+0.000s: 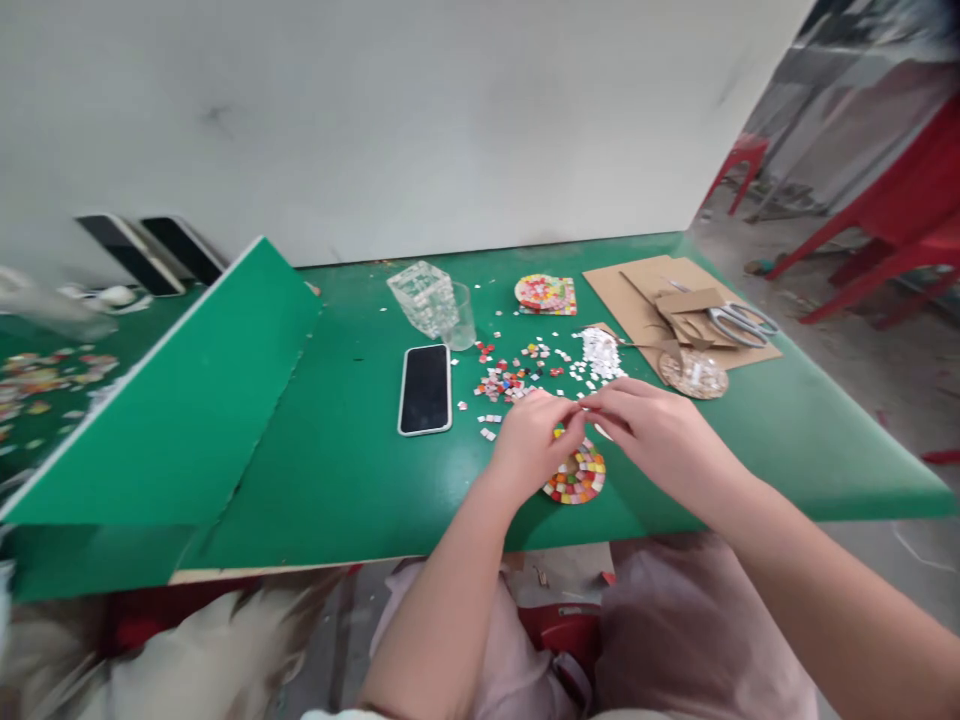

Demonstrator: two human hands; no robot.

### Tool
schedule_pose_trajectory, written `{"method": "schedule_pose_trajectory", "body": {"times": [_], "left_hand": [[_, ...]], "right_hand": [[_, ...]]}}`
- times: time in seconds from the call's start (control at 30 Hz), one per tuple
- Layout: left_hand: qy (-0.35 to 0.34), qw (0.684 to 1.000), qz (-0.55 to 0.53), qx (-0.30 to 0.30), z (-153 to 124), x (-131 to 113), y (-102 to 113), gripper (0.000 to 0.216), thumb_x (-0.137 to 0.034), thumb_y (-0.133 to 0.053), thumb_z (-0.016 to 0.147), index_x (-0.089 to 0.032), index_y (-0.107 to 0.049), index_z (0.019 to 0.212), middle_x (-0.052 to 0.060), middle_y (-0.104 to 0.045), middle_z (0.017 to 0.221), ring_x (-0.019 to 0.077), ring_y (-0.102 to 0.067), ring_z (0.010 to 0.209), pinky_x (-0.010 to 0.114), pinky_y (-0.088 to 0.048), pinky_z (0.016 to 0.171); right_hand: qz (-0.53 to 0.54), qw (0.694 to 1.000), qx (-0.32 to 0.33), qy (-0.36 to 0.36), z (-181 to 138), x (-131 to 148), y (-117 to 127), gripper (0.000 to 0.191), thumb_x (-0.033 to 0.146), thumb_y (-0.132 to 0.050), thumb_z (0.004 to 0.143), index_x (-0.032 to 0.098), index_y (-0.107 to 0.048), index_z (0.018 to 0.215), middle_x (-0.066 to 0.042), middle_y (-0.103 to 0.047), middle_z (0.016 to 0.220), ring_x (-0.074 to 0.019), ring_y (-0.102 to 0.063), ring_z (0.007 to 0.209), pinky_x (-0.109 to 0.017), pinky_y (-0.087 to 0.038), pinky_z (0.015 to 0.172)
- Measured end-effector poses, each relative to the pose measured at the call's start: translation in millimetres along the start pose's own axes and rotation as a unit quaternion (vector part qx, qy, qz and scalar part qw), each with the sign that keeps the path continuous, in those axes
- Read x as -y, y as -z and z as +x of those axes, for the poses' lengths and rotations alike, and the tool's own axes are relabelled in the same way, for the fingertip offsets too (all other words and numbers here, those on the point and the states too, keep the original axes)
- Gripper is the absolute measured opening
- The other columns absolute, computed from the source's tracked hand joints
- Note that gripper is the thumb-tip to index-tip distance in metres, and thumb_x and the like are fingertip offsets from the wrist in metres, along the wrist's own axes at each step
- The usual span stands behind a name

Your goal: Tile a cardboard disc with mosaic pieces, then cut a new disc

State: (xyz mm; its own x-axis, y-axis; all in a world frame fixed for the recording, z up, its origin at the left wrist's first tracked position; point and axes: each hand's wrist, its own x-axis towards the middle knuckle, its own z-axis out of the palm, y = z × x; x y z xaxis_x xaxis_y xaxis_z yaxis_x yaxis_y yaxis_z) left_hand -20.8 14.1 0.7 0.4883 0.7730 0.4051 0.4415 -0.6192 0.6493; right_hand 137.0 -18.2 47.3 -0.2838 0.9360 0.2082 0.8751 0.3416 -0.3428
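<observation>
A round coaster covered in rings of coloured mosaic tiles lies on the green table, partly under my hands. My left hand is above its left side, fingers pinched. From the right, my right hand meets it fingertip to fingertip just above the coaster's far edge. Whatever the fingertips hold is too small or hidden to make out. Just beyond my hands lie loose coloured tiles and a heap of white tiles.
A phone lies left of the tiles, near a clear plastic box and a clear cup. Finished-looking mosaic pieces sit behind. Scissors rest on cardboard at right. A green divider stands at left.
</observation>
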Motion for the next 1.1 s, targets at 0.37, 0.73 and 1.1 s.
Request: {"method": "schedule_pose_trajectory", "body": {"times": [0.37,0.73,1.1], "left_hand": [[0.066,0.996,-0.064,-0.011,-0.4,-2.0,-3.6,0.019,-0.023,-0.048,0.081,-0.017,-0.064,0.073,0.001,-0.062,0.067,0.0127,-0.05,0.067,0.025,-0.036,0.065],[0.197,0.939,-0.276,-0.061,-20.9,-11.7,-14.6,0.016,-0.024,-0.051,0.072,-0.015,-0.063,0.065,-0.001,-0.06,0.061,0.0104,-0.05,0.059,0.022,-0.038,0.059],[0.304,0.79,-0.407,-0.342,-78.3,-7.1,22.4,0.02,-0.033,-0.062,0.067,-0.012,-0.065,0.067,0.003,-0.063,0.061,0.0094,-0.056,0.056,0.02,-0.043,0.054]], "right_hand": [[-0.158,0.985,-0.059,0.037,-4.5,-4.7,-11.6,0.018,0.028,-0.049,0.083,0.022,-0.065,0.077,0.002,-0.064,0.078,-0.011,-0.059,0.057,-0.024,-0.029,0.044],[-0.208,0.958,-0.169,0.1,-19.7,7.6,-24.4,0.028,0.028,-0.047,0.087,0.017,-0.06,0.065,0.002,-0.062,0.067,-0.0068,-0.051,0.049,-0.023,-0.022,0.042],[-0.153,0.934,-0.313,0.079,-73.4,-15.1,-7.5,0.012,0.023,-0.057,0.084,0.021,-0.068,0.088,0.004,-0.069,0.089,-0.0052,-0.062,0.064,-0.017,-0.038,0.052]]}}
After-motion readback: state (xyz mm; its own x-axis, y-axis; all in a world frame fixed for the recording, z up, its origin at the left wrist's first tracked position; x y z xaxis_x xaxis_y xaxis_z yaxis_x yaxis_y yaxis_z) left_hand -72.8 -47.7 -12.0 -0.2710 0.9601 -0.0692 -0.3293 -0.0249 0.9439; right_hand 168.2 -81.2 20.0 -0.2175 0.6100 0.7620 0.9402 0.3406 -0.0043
